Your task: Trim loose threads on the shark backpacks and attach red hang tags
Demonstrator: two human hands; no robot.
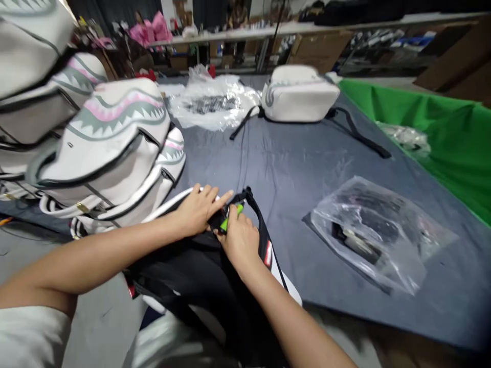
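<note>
Leftward, a pile of pale bags (115,117) with pink-and-grey toothed patterns is crowding that end of the grey table (299,168). Next along, the left hand (197,210) is resting on the upper part of a black backpack (184,271), its fingers loosely spread; whether it is pinching any fabric, I cannot tell. The backpack is lying at the table's near edge, directly under the 2 forearms. Farther back, a crumpled clear wrapper (215,110) is sitting on the tabletop. Just beside the left hand, the right hand (242,235) is clasping a small lime-green tool (240,209), holding it close to the backpack's top. A red-and-white label (268,254) is showing beside the right wrist. Beyond, a white pouch (301,97) is trailing black straps; rightward, a filled plastic bag (379,230) is lying near a green cloth (418,120).
</note>
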